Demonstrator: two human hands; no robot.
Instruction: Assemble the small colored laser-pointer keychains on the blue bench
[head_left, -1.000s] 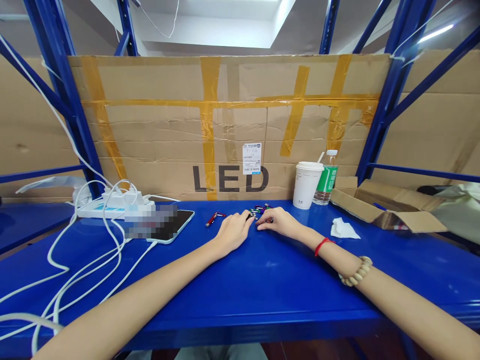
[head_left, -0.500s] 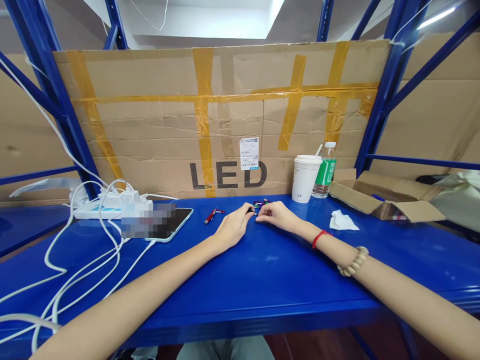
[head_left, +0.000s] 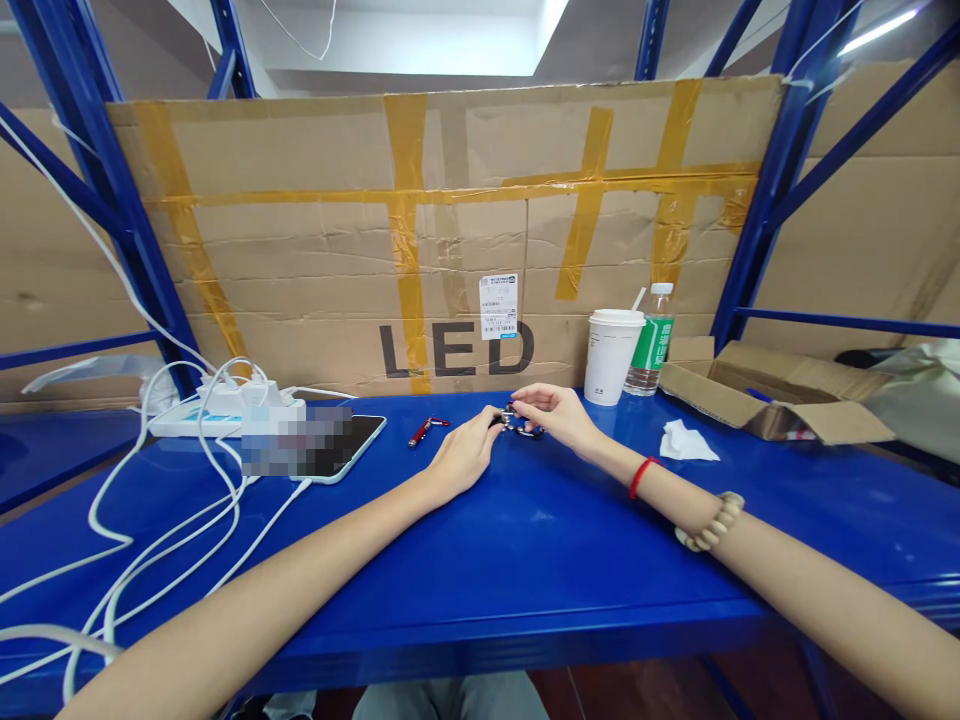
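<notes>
Near the middle of the blue tabletop (head_left: 540,540), my left hand (head_left: 466,450) has its thumb and fingers closed on a small dark, shiny metal piece (head_left: 508,420). My right hand (head_left: 559,412) reaches the same spot from the right, thumb and fingertips pinched together at the piece's upper end; fingers partly cover what they grip. Just below the right fingertips lies another dark, shiny metal piece (head_left: 529,432); whether it joins the held one I cannot tell. A small red metal item with a thin arm (head_left: 427,432) lies to the left of my left hand.
A phone (head_left: 345,447) and a power strip (head_left: 225,410) with looping white cables (head_left: 232,500) occupy the left side. A white paper cup (head_left: 611,358), a water bottle (head_left: 651,345), a crumpled tissue (head_left: 686,441) and an open cardboard box (head_left: 765,390) are at the right. Cardboard (head_left: 322,300) stands behind.
My right hand has shifted slightly up, its fingers now at the piece in my left hand. More of the dark metal pieces shows between the hands. My left hand has barely moved.
</notes>
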